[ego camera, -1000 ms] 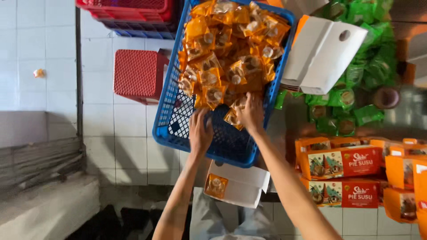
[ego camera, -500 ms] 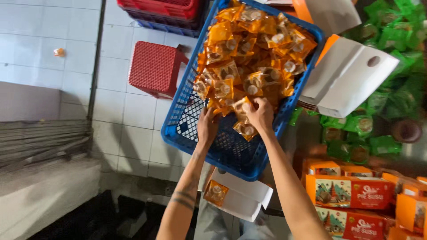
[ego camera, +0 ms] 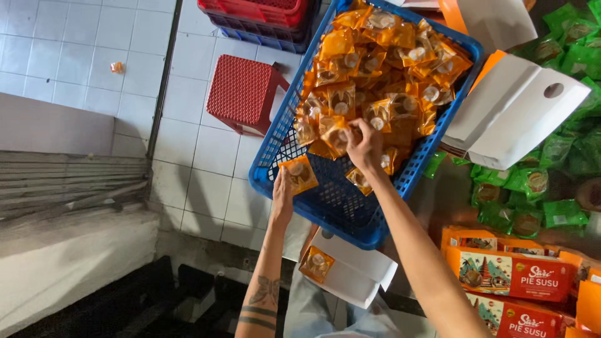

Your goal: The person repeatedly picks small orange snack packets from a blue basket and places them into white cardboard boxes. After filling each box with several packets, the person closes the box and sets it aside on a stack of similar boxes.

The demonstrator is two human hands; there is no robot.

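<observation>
A blue plastic basket (ego camera: 338, 206) holds a heap of orange snack packets (ego camera: 382, 69). My left hand (ego camera: 283, 199) holds one orange packet (ego camera: 299, 174) at the basket's near left rim. My right hand (ego camera: 364, 145) reaches into the heap and pinches another orange packet (ego camera: 335, 134). Below the basket, on my lap, lies an open white carton (ego camera: 354, 275) with one orange packet (ego camera: 316, 263) in it.
A red plastic stool (ego camera: 241, 94) stands on the white tiled floor left of the basket. Red and blue crates (ego camera: 263, 15) sit at the top. An unfolded white carton (ego camera: 510, 112), green packets (ego camera: 551, 181) and orange printed boxes (ego camera: 510, 275) lie to the right.
My left hand has drawn back to the basket's near rim with a packet in it. My right hand has moved up into the heap.
</observation>
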